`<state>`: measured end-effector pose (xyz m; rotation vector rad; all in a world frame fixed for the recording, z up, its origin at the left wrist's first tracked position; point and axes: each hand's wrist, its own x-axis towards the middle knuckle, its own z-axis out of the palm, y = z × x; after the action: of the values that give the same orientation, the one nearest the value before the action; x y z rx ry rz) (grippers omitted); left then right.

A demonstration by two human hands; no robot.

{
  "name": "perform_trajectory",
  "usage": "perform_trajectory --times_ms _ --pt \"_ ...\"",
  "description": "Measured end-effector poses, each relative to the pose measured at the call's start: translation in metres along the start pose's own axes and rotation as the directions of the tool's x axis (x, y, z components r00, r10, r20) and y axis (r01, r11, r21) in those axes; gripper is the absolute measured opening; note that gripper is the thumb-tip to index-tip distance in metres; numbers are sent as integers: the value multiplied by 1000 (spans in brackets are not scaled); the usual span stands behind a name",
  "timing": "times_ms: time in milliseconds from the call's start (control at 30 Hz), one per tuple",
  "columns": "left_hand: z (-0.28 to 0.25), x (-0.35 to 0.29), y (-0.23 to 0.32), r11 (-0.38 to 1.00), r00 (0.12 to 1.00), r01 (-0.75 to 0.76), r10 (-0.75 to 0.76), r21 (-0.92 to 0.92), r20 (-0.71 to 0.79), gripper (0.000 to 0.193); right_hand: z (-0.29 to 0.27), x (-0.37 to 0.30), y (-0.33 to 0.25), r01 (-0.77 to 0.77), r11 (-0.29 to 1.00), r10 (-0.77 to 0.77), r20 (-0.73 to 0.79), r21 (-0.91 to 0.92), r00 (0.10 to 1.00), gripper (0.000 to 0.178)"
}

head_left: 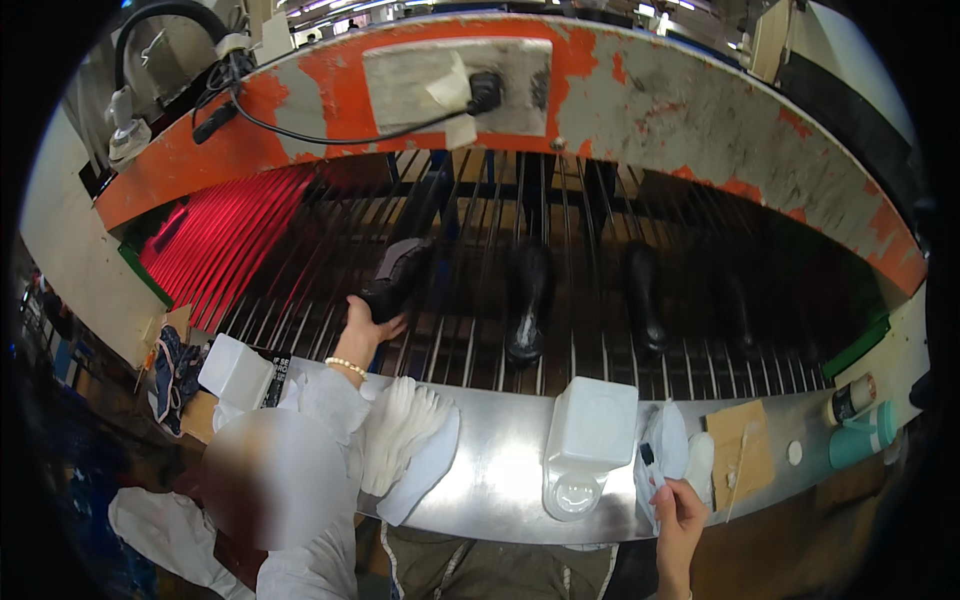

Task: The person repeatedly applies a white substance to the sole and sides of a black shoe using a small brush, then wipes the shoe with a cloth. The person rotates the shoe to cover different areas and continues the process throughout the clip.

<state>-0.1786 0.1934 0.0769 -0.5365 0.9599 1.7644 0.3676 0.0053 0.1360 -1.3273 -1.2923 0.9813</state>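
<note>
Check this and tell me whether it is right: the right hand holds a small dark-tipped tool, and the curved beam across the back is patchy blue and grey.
Not quite: the curved beam is patchy orange and grey, not blue and grey, as the head view shows. The right hand does hold a small dark-tipped tool.

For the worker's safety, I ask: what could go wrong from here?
The left hand touches a dark shoe-shaped piece over metal rods; its bracelet might snag there. The red glow nearby may mean heat, though the picture cannot confirm it. The brush in the right hand is near the white container and might knock it.
</note>
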Motion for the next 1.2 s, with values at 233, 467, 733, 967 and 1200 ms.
perform_trajectory --times_ms 233,467,733,967,1200 --pt "58 -47 -58 171 635 -773 232 612 737 93 5 3 1 -48 999 48 5 18 999 12" --pt "80 -22 -219 -694 789 -538 -216 479 575 144 -8 -10 -14 47 994 -48 -5 -101 999 12" --pt "77 -129 -108 510 784 -272 -374 816 495 47 -33 -13 -17 113 969 -126 -47 -220 991 12" --pt "-66 -236 -82 969 328 -29 -224 247 918 83 -26 -13 -27 390 702 -340 200 -595 919 18" --pt "-136 -253 -97 915 -24 238 -331 327 943 63 3 -13 -11 605 402 -486 400 -687 777 24"
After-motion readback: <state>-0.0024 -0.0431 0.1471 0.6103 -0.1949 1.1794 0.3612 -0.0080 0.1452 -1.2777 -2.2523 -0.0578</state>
